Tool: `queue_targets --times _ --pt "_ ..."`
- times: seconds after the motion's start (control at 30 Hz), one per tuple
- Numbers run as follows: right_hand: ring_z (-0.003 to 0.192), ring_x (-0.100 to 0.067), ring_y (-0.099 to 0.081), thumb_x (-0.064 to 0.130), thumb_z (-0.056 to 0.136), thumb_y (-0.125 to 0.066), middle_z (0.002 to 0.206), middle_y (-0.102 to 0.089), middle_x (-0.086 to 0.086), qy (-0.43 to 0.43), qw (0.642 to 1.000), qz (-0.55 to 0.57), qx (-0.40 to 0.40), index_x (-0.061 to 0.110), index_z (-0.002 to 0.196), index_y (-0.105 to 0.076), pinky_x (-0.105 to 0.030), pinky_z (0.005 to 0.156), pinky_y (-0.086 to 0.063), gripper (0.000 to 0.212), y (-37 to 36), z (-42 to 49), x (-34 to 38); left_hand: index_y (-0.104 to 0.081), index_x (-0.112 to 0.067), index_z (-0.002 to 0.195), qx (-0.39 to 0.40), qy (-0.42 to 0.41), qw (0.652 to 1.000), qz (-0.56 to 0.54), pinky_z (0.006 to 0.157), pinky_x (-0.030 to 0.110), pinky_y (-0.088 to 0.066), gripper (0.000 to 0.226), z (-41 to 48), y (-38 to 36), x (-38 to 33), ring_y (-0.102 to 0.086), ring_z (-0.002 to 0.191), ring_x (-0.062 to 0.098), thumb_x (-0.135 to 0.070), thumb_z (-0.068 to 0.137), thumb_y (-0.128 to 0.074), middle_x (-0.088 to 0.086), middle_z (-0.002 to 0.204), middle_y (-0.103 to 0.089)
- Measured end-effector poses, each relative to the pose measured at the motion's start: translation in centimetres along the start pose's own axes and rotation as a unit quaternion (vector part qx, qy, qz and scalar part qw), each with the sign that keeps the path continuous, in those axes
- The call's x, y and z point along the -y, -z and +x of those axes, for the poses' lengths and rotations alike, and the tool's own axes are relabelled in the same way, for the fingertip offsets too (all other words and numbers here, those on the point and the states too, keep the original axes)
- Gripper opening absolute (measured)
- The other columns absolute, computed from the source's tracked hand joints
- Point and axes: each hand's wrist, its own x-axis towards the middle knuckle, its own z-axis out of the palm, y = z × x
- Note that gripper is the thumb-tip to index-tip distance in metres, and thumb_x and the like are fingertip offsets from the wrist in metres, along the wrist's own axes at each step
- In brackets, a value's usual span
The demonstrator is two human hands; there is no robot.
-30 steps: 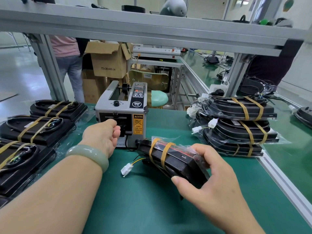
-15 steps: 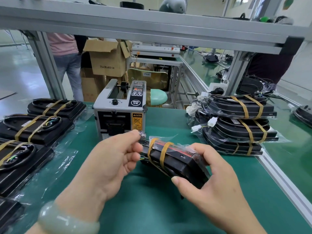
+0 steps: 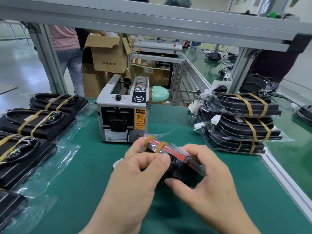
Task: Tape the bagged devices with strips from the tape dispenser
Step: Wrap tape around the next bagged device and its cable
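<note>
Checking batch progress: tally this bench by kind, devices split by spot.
Left-row bagged devices: 4, nearest cut off by the frame
Right-stack bagged devices: 3
Held bagged device, gripped by left hand and right hand: 1
Tape dispenser: 1
Total: 9, not counting items past the right rail

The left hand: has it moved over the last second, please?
Yes: the left hand drew back from the tape dispenser, toward the person, onto the bagged device.
</note>
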Motion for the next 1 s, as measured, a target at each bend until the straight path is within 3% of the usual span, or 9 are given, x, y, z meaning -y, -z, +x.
queue_targets --times 0.17,0.3,0.4,0.57,0.7,0.83,1.0 --pt "0.088 -0.011 -0.06 0.044 0.057 -0.072 0.094 -0.062 0.015 0.0 1.0 -0.003 -0.005 0.037 0.098 -0.056 -0.019 0.073 -0.045 0.045 -0.18 -0.01 0.04 -0.078 -0.024 0.068 0.022 0.006 1.0 0.005 0.108 0.026 -0.022 0.023 -0.01 -0.12 -0.32 -0.02 0.124 -0.031 -0.04 0.068 -0.061 -0.042 0.096 -0.063" --pt "0.087 -0.012 -0.06 0.039 0.058 -0.076 0.093 -0.062 0.014 0.002 1.0 -0.007 -0.004 0.035 0.097 -0.058 -0.02 0.073 -0.046 0.043 -0.18 -0.12 -0.08 -0.078 -0.025 0.066 0.01 0.01 1.0 0.023 0.111 0.028 -0.022 0.023 -0.06 -0.15 -0.34 -0.02 0.125 -0.03 -0.041 0.066 -0.061 -0.033 0.111 -0.064" --pt "0.086 -0.011 -0.06 0.038 0.057 -0.077 0.092 -0.062 0.014 0.001 1.0 -0.009 -0.004 0.033 0.096 -0.059 -0.02 0.072 -0.046 0.043 -0.19 -0.12 -0.11 -0.077 -0.026 0.065 0.008 0.005 0.999 0.031 0.108 0.024 -0.022 0.021 -0.18 -0.2 -0.48 -0.019 0.124 -0.031 -0.041 0.067 -0.061 -0.043 0.102 -0.061" --pt "0.087 -0.011 -0.06 0.042 0.058 -0.075 0.093 -0.062 0.014 -0.003 1.0 -0.011 -0.004 0.033 0.097 -0.059 -0.018 0.072 -0.045 0.043 -0.21 -0.12 -0.08 -0.077 -0.025 0.065 0.016 0.007 0.999 0.035 0.109 0.026 -0.022 0.019 -0.19 -0.27 -0.59 -0.019 0.127 -0.029 -0.039 0.076 -0.07 -0.025 0.117 -0.063" --pt "0.087 -0.012 -0.06 0.046 0.058 -0.072 0.093 -0.062 0.015 -0.004 1.0 -0.008 -0.003 0.033 0.097 -0.059 -0.018 0.072 -0.045 0.043 -0.19 -0.09 -0.04 -0.078 -0.027 0.068 0.015 0.005 1.0 0.025 0.11 0.026 -0.022 0.02 -0.15 -0.2 -0.75 -0.02 0.125 -0.029 -0.041 0.071 -0.065 -0.033 0.108 -0.065" --pt "0.087 -0.012 -0.06 0.046 0.058 -0.071 0.093 -0.062 0.014 -0.004 1.0 -0.004 -0.004 0.033 0.097 -0.059 -0.019 0.073 -0.045 0.043 -0.15 -0.15 -0.02 -0.078 -0.027 0.069 0.009 0.02 1.0 0.021 0.118 0.035 -0.018 0.023 -0.06 -0.03 -0.78 -0.02 0.126 -0.029 -0.043 0.066 -0.063 -0.025 0.124 -0.058" --pt "0.087 -0.012 -0.06 0.042 0.057 -0.075 0.093 -0.063 0.015 -0.006 1.0 -0.01 -0.004 0.034 0.097 -0.059 -0.017 0.072 -0.044 0.044 -0.19 -0.14 -0.01 -0.078 -0.025 0.068 0.012 0.005 0.999 0.033 0.114 0.029 -0.019 0.023 0.08 -0.28 -0.65 -0.019 0.125 -0.03 -0.042 0.068 -0.062 -0.035 0.102 -0.066"
